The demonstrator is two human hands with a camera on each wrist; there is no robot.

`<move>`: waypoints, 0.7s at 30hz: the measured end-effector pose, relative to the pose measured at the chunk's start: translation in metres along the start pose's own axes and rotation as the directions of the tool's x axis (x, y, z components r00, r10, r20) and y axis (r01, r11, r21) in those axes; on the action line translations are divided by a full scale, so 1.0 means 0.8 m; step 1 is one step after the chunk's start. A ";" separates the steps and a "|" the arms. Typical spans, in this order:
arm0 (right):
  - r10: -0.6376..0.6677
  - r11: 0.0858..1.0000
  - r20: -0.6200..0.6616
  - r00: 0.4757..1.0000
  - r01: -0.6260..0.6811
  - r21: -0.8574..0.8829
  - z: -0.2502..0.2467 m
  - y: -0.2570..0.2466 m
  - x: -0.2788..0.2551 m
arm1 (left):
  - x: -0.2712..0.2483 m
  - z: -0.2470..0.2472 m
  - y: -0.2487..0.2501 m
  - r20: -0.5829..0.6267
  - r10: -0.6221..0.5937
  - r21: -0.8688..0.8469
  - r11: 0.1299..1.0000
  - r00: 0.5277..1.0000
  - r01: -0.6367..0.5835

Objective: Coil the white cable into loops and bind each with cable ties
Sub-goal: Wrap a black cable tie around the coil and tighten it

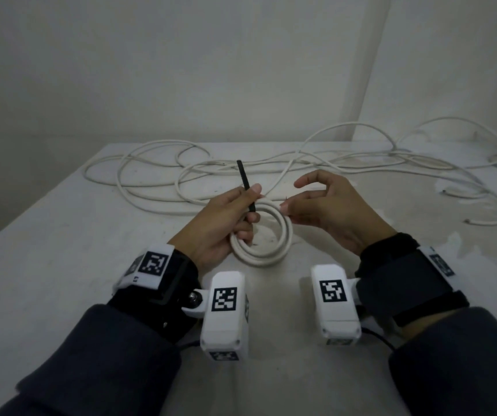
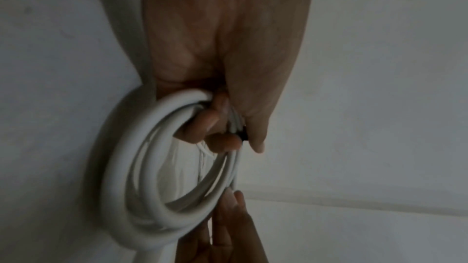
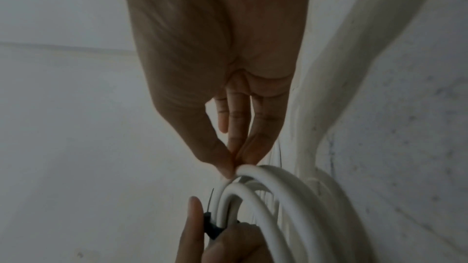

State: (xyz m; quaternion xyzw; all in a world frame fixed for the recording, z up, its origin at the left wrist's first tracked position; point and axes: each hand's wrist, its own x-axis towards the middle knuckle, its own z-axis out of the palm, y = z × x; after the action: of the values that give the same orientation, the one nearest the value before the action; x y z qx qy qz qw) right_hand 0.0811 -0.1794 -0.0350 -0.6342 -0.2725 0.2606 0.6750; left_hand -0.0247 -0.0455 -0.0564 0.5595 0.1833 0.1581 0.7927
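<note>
Both hands steady the coil (image 1: 260,235): left hand (image 1: 220,223) grips it with the black tie (image 1: 245,187), right hand (image 1: 328,205) pinches its rim, likely for binding.

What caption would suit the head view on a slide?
Left hand holds a white coil and black tie; right hand pinches the coil's far side.

Bare workroom or test space: plain white walls (image 1: 181,70), scuffed white table (image 1: 61,250), nothing domestic visible.
</note>
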 end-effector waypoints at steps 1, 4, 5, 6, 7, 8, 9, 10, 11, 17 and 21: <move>0.010 1.000 -0.011 1.000 -0.010 0.006 0.001 0.000 0.000 | 0.000 -0.001 0.001 0.010 0.000 0.026 1.000 1.000 0.000; 0.005 1.000 -0.038 0.999 -0.005 0.012 0.001 0.003 0.003 | -0.001 -0.002 0.004 0.055 -0.030 0.072 0.997 0.998 0.026; 0.002 1.000 -0.033 0.999 -0.002 0.007 0.000 0.004 0.004 | 0.000 -0.002 0.005 0.078 -0.059 0.058 0.997 0.995 0.054; 0.002 1.000 -0.018 1.000 -0.002 -0.003 -0.001 0.005 0.005 | -0.001 -0.002 0.007 0.103 -0.090 0.028 0.996 0.991 0.087; 0.002 1.000 0.005 1.000 -0.002 -0.014 -0.002 0.006 0.005 | -0.001 -0.002 0.008 0.126 -0.114 -0.001 0.993 0.985 0.115; 0.001 1.000 0.031 1.000 -0.001 -0.024 -0.003 0.007 0.005 | -0.001 -0.002 0.008 0.143 -0.125 -0.016 0.992 0.982 0.129; -0.001 1.000 0.051 0.999 0.002 -0.031 -0.004 0.008 0.005 | 0.000 -0.002 0.008 0.151 -0.125 -0.013 0.992 0.981 0.128; -0.001 0.999 0.063 0.998 0.004 -0.038 -0.004 0.009 0.006 | 0.000 -0.003 0.008 0.152 -0.117 0.002 0.993 0.981 0.118; 0.003 0.999 0.070 0.998 0.001 -0.048 -0.005 0.010 0.006 | 0.000 -0.003 0.007 0.149 -0.100 0.027 0.995 0.984 0.097; 0.077 0.994 0.079 0.994 -0.071 -0.078 -0.009 0.012 0.008 | -0.003 -0.009 0.005 0.207 -0.014 0.121 0.993 0.978 -0.011; 0.058 0.997 0.145 0.988 -0.050 -0.060 0.000 0.008 0.008 | -0.006 0.000 0.004 0.284 -0.048 0.200 0.980 0.958 -0.011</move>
State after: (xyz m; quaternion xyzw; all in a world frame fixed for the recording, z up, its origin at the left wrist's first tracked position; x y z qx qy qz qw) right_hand 0.0860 -0.1745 -0.0409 -0.6391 -0.3113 0.3171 0.6278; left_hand -0.0295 -0.0467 -0.0528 0.6512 0.0866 0.0487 0.7523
